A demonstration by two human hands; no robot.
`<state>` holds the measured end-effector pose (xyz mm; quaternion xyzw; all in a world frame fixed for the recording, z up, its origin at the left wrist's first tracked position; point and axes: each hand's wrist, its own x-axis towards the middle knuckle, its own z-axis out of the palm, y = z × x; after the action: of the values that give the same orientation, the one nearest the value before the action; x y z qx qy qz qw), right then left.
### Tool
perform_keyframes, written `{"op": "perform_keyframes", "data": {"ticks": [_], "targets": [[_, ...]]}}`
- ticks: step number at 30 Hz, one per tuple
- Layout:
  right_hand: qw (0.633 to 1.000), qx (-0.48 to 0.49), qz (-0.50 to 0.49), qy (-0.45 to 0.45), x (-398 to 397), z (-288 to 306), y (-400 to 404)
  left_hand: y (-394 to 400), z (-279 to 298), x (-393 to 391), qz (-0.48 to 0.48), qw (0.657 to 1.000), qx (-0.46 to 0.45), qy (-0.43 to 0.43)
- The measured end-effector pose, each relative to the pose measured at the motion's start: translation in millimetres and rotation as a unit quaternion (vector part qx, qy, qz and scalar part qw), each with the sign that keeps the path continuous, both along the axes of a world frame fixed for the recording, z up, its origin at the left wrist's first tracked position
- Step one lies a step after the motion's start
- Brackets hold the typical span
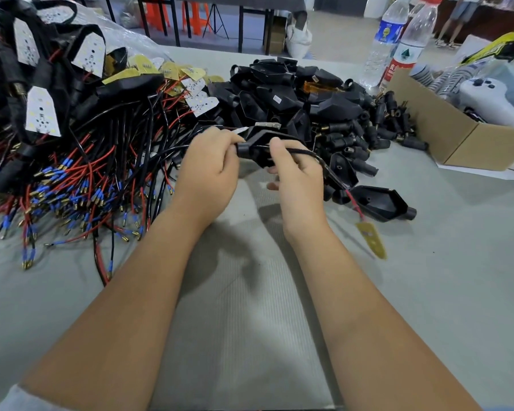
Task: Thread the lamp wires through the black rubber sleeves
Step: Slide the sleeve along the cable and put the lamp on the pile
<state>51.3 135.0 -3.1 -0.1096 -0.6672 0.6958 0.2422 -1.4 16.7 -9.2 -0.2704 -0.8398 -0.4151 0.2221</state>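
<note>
Just above the centre of the grey work mat [250,292], a black lamp housing [260,143] is held between both hands. The left hand [208,170] is curled round the housing's tubular end, thumb and forefinger pinching it; the right hand [297,176] is closed on the lamp wire [324,164], whose dark braided length is pinched by thumb and fingers just beside the housing. From the right hand the wire runs toward 4 o'clock, turning red before it ends in a yellow LED board [371,238] lying on the mat. At 9 to 11 o'clock a tangle of red and black wires with blue-capped terminals [80,185] is spread out, with white LED boards [42,114] among them. At 12 to 1 o'clock a heap of black housings and rubber sleeves [324,108] is piled. At 2 o'clock an open cardboard box [445,134] is seen, with two plastic water bottles [398,46] just behind it.
</note>
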Motion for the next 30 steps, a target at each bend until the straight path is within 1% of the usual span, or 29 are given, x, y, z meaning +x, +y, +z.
{"op": "perform_keyframes", "data": {"ticks": [2,4,6,7,11,14,17,20,22,24,26,28,30], "targets": [[0.995,-0.097,0.026,0.003,2,4,0,-3,1,-2,0.031,0.999,-0.007,0.024],[0.992,-0.123,0.030,-0.004,3,5,1,-6,0,-3,0.053,0.998,-0.021,0.025],[0.994,-0.102,0.023,-0.014,2,5,3,-6,0,-2,0.060,0.998,-0.033,0.008],[0.997,-0.077,0.021,-0.021,2,4,2,-5,0,-1,0.059,0.998,-0.034,0.001],[0.997,0.053,0.037,-0.048,1,0,-2,4,5,10,0.058,0.997,-0.044,0.018],[0.995,0.063,0.046,-0.056,1,-1,-4,7,3,12,0.027,0.999,-0.019,-0.005],[0.997,0.010,0.066,-0.041,2,1,-3,7,1,7,0.039,0.999,0.010,0.003],[0.991,-0.104,0.077,-0.021,1,4,-1,7,2,5,0.065,0.996,0.061,0.002],[0.985,-0.157,0.066,0.005,1,4,3,6,1,3,0.072,0.994,0.079,-0.010],[0.984,-0.170,0.052,0.022,1,4,7,5,1,4,0.070,0.995,0.072,-0.010],[0.987,-0.155,0.047,0.018,1,3,8,6,2,4,0.057,0.997,0.044,0.005],[0.986,-0.151,0.066,0.022,0,2,7,6,4,6,0.039,0.999,0.012,0.019],[0.983,-0.141,0.108,0.044,0,3,7,3,7,8,0.036,0.997,-0.028,0.061]]}}
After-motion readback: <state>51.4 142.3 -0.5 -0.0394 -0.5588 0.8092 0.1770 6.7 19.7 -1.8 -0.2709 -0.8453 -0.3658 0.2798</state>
